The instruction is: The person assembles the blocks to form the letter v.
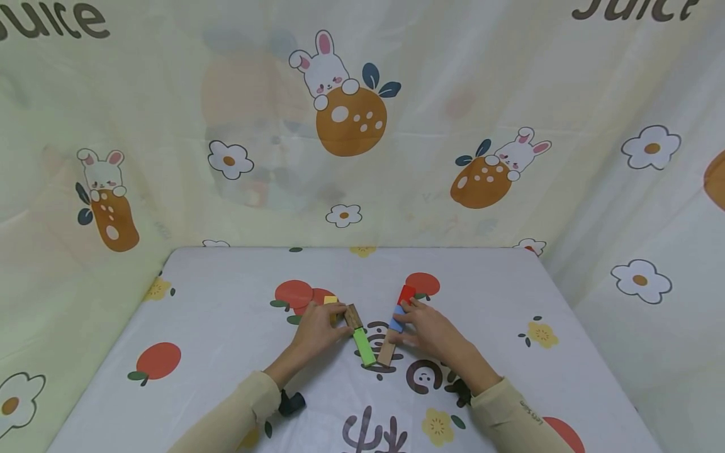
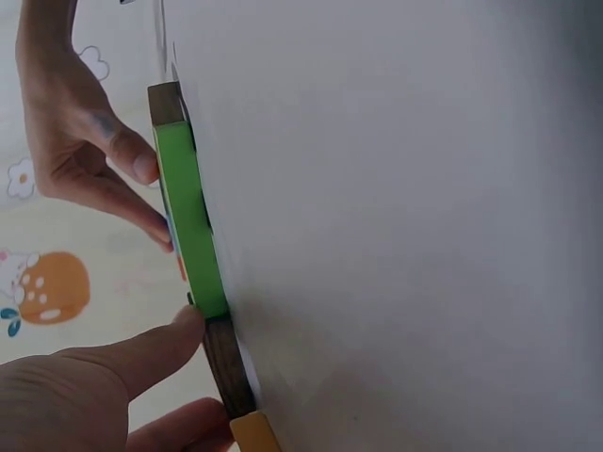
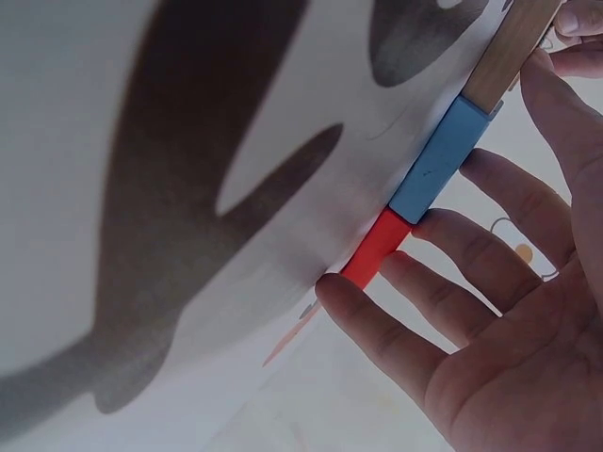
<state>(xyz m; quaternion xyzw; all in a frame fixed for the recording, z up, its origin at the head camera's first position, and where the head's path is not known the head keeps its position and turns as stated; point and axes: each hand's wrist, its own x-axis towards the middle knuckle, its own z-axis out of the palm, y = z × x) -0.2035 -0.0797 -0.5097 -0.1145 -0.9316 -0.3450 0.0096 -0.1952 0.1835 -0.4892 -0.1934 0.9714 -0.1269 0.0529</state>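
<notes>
Two slanting rows of blocks lie on the table, near ends close together. The left row has a green block (image 1: 364,347) and a dark brown block (image 1: 354,316); a yellow block (image 1: 330,300) is partly hidden behind the left fingers. My left hand (image 1: 317,330) touches the left row's outer side, its thumb (image 2: 174,339) by the green and brown joint. In the right row, a tan block (image 1: 387,351), a blue block (image 1: 396,319) and a red block (image 1: 406,294) meet end to end. Spread fingers of my right hand (image 1: 433,328) touch that row's outer side.
A white printed cloth (image 1: 226,390) with fruit and flowers covers the table. Patterned curtains (image 1: 430,75) hang behind and at both sides. Dark wrist devices (image 1: 291,404) sit by the sleeve cuffs.
</notes>
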